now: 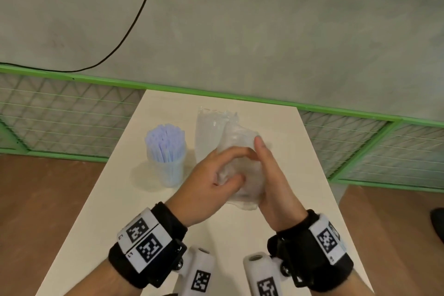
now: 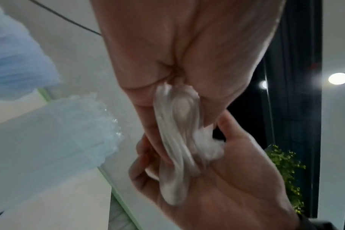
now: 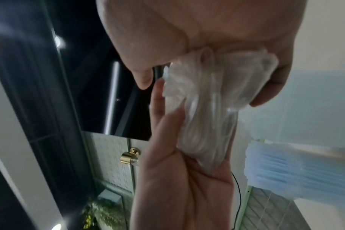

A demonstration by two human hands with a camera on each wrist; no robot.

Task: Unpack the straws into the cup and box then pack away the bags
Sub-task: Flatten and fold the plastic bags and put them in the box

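A crumpled clear plastic bag [image 1: 242, 175] is squeezed between both hands above the white table [image 1: 276, 218]. My left hand [image 1: 228, 166] curls its fingers and thumb over the bag [image 2: 177, 124] from the left. My right hand [image 1: 264, 163] holds it from the right, thumb and fingers wrapped round the bag [image 3: 207, 101]. A clear cup [image 1: 169, 170] packed with pale blue straws [image 1: 165, 142] stands upright to the left of the hands. Behind the hands another clear plastic bag [image 1: 209, 132] lies flat on the table. No box shows.
The table is narrow, with wooden floor [image 1: 48, 199] on both sides. A green-framed mesh fence [image 1: 72, 113] runs behind its far edge below a grey wall. A black cable [image 1: 134, 21] hangs down the wall. A dark shape [image 1: 437, 223] sits at the right edge.
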